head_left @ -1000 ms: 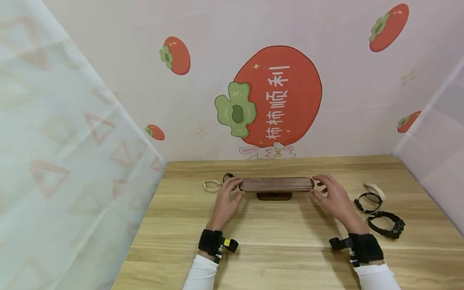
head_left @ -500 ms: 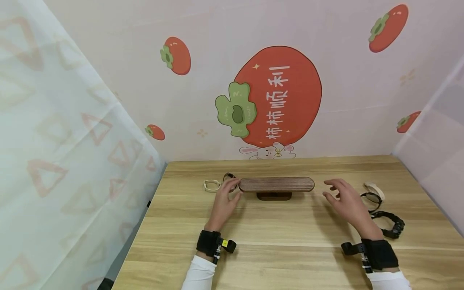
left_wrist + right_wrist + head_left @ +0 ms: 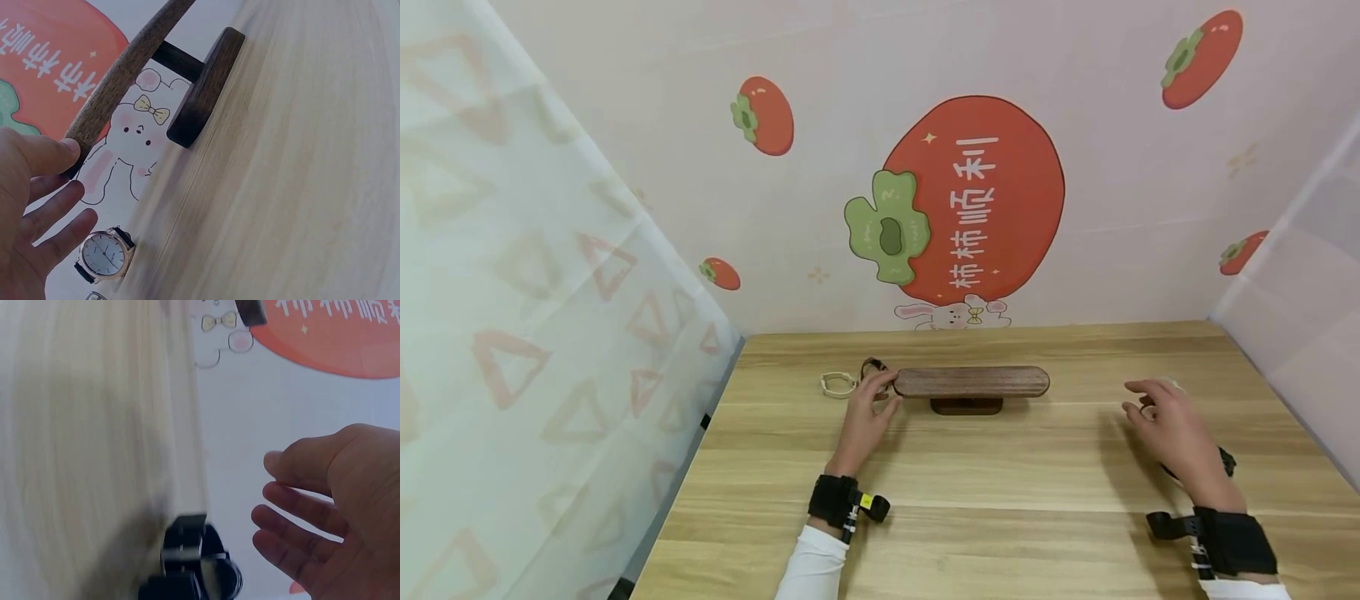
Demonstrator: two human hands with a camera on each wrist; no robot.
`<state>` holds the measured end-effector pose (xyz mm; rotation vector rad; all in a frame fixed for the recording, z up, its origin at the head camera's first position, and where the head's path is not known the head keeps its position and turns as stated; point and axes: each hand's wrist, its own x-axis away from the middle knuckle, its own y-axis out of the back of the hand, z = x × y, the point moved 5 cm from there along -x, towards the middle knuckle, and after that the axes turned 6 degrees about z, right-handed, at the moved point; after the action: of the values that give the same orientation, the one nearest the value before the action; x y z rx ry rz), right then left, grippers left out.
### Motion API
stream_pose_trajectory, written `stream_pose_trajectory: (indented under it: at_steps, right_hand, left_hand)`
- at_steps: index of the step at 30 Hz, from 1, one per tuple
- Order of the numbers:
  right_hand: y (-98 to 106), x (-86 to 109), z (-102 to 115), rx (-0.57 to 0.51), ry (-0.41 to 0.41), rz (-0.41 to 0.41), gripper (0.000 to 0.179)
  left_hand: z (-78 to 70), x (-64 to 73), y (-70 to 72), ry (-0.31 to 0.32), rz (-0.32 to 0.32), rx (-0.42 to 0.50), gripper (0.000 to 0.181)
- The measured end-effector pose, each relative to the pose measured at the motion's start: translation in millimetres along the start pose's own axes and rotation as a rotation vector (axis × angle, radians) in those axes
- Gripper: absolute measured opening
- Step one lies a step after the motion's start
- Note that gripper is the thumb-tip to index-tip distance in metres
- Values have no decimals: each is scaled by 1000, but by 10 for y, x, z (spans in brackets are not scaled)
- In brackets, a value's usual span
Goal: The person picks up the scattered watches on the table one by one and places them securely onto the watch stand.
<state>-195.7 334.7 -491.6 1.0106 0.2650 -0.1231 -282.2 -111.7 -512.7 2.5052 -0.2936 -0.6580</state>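
Wooden table, left grip pinching brown stand, right grip hovering, loosely spread

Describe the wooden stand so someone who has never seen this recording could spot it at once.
Find the big red fruit print on the back wall, then look down to the far part of the table. The wooden stand is there, its left end pinched by the left hand. Unlike the looped watches nearby, it is a long, round-ended bar raised above a small base.
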Motion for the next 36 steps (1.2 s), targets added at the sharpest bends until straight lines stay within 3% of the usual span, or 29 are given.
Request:
stream_pose_trajectory:
  at_steps: [7, 14, 29, 36]
  right_hand:
    - [107, 105, -189, 34, 3, -99, 34]
    - [192, 188, -314, 136, -2, -205, 30]
    - [143, 279, -496, 124, -115, -109, 37]
    - [134, 250, -525, 117, -113, -121, 33]
  left_hand:
    - [29, 2, -7, 22, 1, -16, 45]
    - [35, -4, 2, 37, 1, -17, 45]
    - [18, 3, 9, 17, -4, -11, 42]
    - [32, -3, -4, 26, 4, 6, 44]
